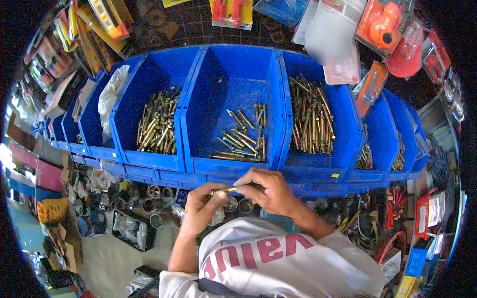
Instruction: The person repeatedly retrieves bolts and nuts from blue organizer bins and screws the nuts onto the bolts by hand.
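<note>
A thin brass-coloured bolt (227,189) lies between my two hands, just in front of the blue bins. My left hand (204,204) is closed around one end, thumb on top. The fingertips of my right hand (266,191) pinch the other end. Directly ahead, the middle blue bin (233,94) has a small group of loose bolts (243,136) at its front. Fuller heaps of similar long bolts fill the left bin (159,64) and the right bin (343,119). What sits on the bolt under my fingers is hidden.
More blue bins (385,139) continue to both sides, one with a clear plastic bag (112,94). Packaged tools (382,25) hang above at the back. Below the bins are tape-like rings, a black crate (131,231) and assorted hardware. A red box (422,213) stands right.
</note>
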The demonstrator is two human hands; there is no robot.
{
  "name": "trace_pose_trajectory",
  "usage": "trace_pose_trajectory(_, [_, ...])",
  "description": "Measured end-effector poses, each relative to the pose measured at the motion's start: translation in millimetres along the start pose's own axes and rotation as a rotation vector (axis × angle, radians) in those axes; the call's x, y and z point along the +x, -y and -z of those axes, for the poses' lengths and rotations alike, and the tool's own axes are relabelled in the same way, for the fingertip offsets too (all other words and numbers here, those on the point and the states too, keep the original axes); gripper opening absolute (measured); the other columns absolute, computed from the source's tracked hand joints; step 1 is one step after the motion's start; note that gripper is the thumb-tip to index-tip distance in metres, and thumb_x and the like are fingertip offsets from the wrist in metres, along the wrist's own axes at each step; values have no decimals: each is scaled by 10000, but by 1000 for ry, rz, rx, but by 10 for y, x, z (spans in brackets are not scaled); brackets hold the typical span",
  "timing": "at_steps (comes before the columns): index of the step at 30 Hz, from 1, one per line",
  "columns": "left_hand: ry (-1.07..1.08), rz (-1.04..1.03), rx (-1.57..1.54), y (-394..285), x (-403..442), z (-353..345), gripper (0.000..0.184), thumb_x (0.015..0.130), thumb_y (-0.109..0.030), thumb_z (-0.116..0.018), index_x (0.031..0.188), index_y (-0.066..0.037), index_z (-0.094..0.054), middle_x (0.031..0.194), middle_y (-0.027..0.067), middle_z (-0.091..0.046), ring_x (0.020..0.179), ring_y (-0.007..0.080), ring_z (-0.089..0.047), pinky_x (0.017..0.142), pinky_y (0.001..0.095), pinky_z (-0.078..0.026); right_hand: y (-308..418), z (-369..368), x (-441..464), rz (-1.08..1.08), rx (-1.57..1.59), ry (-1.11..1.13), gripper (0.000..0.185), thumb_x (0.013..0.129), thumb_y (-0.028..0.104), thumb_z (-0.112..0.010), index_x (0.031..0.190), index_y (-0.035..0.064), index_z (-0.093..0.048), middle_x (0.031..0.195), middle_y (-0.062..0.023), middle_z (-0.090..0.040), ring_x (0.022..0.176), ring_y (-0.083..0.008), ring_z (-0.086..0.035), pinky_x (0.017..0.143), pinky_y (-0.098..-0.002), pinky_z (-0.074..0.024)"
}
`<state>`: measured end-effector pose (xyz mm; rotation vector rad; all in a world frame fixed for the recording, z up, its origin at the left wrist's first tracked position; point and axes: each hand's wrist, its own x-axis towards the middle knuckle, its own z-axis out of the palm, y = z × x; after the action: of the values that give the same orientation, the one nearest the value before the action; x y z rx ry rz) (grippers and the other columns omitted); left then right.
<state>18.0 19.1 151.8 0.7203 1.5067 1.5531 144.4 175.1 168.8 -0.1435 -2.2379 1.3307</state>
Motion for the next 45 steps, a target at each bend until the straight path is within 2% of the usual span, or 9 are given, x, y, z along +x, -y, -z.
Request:
trace_pose_trajectory(4, [-243, -85, 125, -128, -56, 198, 141, 871, -101, -586, 987, -23, -609, 740, -15, -568, 629, 49, -474, 559, 202, -391, 102, -6, 223, 13, -141, -41, 197, 836, 114, -620, 1006, 17, -600, 796, -103, -593, 713, -200, -595, 633, -317, -467])
trace_pose_trajectory(8, [-562, -477, 197, -190, 226, 699, 153, 913, -151, -529, 944, -8, -574, 694, -4, -518, 611, 56, -435, 547, 198, -360, -241, 48, 649, -57, -593, -193, 214, 822, 83, -584, 1004, -16, -532, 912, -238, -545, 834, -415, -547, 725, -456, -448])
trace_pose_trajectory(15, [-704, -825, 768, -381, 915, 1114, 353, 886, -204, -578, 1176, -10, -528, 1153, 174, -547, 1016, 263, -519, 881, 355, -400, -526, 62, 1158, -408, -981, -37, 260, 796, 6, -422, 1002, -38, -576, 947, -311, -569, 900, -455, -550, 825, -474, -458])
trace_pose_trajectory(18, [-633, -685, 432, -425, 800, 956, 397, 856, -139, -608, 1211, -1, -494, 1137, 166, -518, 1070, 261, -485, 931, 355, -360, -687, 59, 1127, -556, -867, -43, 237, 795, 7, -424, 950, -32, -599, 949, -281, -585, 909, -437, -565, 808, -487, -465])
trace_pose_trajectory(25, [-663, -770, 508, -168, 533, 814, 291, 866, -75, -590, 1135, 18, -530, 1112, 89, -546, 1002, 185, -509, 908, 315, -383, -738, 24, 1087, -440, -1122, -29, 173, 791, 14, -435, 849, -24, -594, 884, -246, -576, 847, -429, -580, 759, -483, -477])
trace_pose_trajectory(31, [-456, -670, 331, 209, 220, 566, 89, 831, -34, -583, 911, 1, -568, 911, 97, -568, 838, 205, -526, 777, 301, -417, -367, -3, 875, 44, -753, -305, 117, 762, 1, -572, 861, 17, -513, 809, -170, -554, 720, -360, -557, 641, -425, -447])
trace_pose_trajectory(35, [17, -113, -71, 552, 67, 291, 241, 879, -174, -597, 1064, -26, -556, 950, 40, -579, 835, 108, -528, 741, 253, -442, 234, -222, 234, -134, -290, -92, 120, 815, 104, -617, 889, 38, -551, 778, -67, -579, 669, -131, -551, 600, -275, -445])
trace_pose_trajectory(38, [159, 325, -541, 901, 67, 162, 287, 922, -281, -532, 1086, -46, -557, 923, 22, -589, 771, 100, -553, 671, 248, -473, 88, -445, -310, -346, -131, 85, 103, 833, 89, -595, 908, 34, -551, 742, -38, -579, 665, -94, -552, 594, -246, -445])
trace_pose_trajectory(45, [-65, 205, -79, 2287, 397, 214, 193, 885, -204, -580, 974, -40, -628, 782, 22, -611, 677, 84, -513, 571, 257, -427, -1370, -780, -843, -612, -139, -50, 89, 868, 75, -552, 934, 17, -549, 702, -28, -575, 579, -84, -530, 509, -254, -446])
